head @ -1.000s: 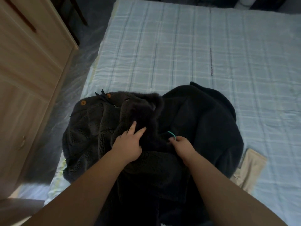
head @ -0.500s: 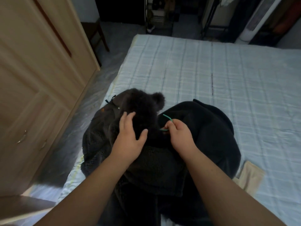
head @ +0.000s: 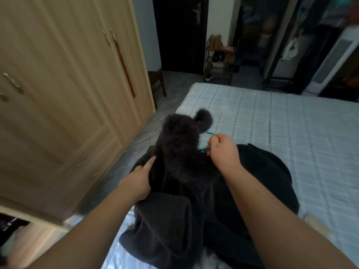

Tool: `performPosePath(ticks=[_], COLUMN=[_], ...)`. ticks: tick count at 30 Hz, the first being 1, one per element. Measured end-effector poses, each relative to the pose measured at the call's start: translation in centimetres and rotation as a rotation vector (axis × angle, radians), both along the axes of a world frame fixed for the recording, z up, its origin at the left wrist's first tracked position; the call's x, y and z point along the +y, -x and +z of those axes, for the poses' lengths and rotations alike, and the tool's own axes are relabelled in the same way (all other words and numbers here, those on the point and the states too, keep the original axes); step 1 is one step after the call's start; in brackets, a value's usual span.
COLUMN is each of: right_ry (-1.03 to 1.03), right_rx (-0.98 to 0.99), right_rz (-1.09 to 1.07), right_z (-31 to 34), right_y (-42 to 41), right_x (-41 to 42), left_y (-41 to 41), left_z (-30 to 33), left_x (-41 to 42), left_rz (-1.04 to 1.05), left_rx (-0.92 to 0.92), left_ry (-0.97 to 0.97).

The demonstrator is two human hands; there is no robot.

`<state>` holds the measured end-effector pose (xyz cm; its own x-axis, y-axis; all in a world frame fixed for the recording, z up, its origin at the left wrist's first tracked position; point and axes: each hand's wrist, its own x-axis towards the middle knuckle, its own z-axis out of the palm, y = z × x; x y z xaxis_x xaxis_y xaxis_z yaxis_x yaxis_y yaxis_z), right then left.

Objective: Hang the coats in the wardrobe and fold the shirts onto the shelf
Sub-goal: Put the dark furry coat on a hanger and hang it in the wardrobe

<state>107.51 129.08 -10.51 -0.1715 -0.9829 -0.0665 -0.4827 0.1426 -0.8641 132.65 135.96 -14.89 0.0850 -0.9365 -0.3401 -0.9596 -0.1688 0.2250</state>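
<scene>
Since the earlier frame we have lifted the coat (head: 180,171) higher off the bed (head: 291,133); its furry collar now stands up between our two hands, and the view has risen to show the wardrobe (head: 68,94) doors and the room behind.

Nearest to us, the lower part of the coat hangs down over the bed edge, so its long axis runs from our body up and away toward the collar. Our left hand (head: 138,181) grips a fold of the coat on its left side, with the index finger stretched along the fabric. A little farther, our right hand (head: 223,150) is clenched around the green hanger hook (head: 208,133), just to the right of the collar. The rest of the hanger is hidden inside the coat.

The wardrobe stands to our left, with doors that look closed. We judge that the left hand is nearer to it, so it should open a door while the right carries the hanger.
</scene>
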Motion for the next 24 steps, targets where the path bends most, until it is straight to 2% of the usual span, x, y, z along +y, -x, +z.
performPosePath(ticks=[1,4,6,8,9,11,12,13,15,17,24], right_ry=[0.013,0.015,0.008,0.027,0.042,0.07,0.081,0.088,0.101,0.114,0.159], right_rx=[0.011,-0.016,-0.062,-0.08,-0.082,-0.1,-0.117,-0.127,-0.159,-0.2,-0.298], right_rz=[-0.002,-0.015,-0.029,-0.06,-0.081,-0.136,-0.167,-0.195,-0.234,-0.254,-0.276], right_z=[0.8,2.7,3.6,4.2,4.6,5.4,5.9,6.4,7.3,8.1,10.1], right_y=[0.0,0.3,0.3,0.6,0.8,1.6,1.9,2.1,2.2,1.8,0.2], right_x=[0.8,2.6,4.1,5.6,6.4,8.2,9.1,10.1,12.5,15.3,24.0], left_y=[-0.4,1.2,3.3,5.7,6.6,8.1,8.6,9.0,9.6,10.1,10.4], left_z=[0.1,0.7,1.1,1.6,1.9,2.9,3.3,4.0,5.4,6.1,7.5], left_x=[0.9,2.9,4.0,5.4,6.2,8.3,9.2,10.2,12.1,14.3,19.8], left_rz=[0.016,-0.049,-0.131,-0.114,-0.078,-0.049,-0.055,-0.067,-0.043,-0.032,-0.039], left_rx=[0.05,0.396,0.502,0.438,0.349,0.108,0.063,0.108,0.369,0.512,0.32], left_ry=[-0.003,0.03,0.021,-0.011,-0.003,0.134,0.236,0.286,0.221,0.171,0.39])
